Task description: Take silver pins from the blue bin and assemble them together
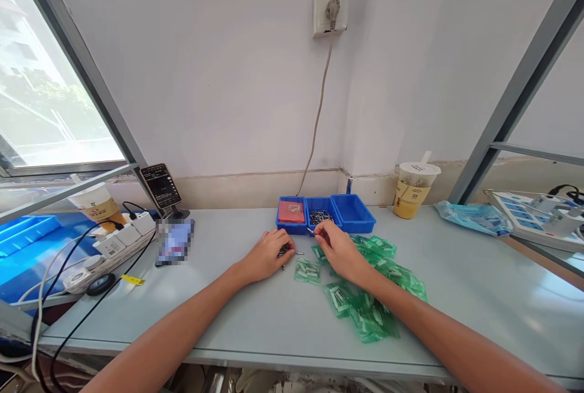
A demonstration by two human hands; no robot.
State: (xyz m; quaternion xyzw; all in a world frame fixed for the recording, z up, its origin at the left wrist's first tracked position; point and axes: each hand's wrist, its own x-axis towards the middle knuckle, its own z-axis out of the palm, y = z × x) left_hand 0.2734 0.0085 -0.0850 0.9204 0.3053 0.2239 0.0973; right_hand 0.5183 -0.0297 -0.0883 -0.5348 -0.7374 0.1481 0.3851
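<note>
My left hand (269,253) rests on the grey table (255,314) with its fingers curled over a few small metal pins (298,253). My right hand (336,247) pinches one small metal pin (311,231) at its fingertips, just in front of the blue tray. The blue three-part tray (353,213) stands at the back; its left part holds a red pad (291,211), its middle part a heap of metal pins (320,217), its right part looks bare. Several small green plastic bags (365,295) holding pins lie under and around my right forearm.
A lidded drink cup (412,189) stands right of the tray, a blue packet (472,215) beyond it. At left are a phone on a stand (160,186), a power strip with cables (114,244), another cup (98,204). A wall socket's cord (317,119) hangs behind the tray.
</note>
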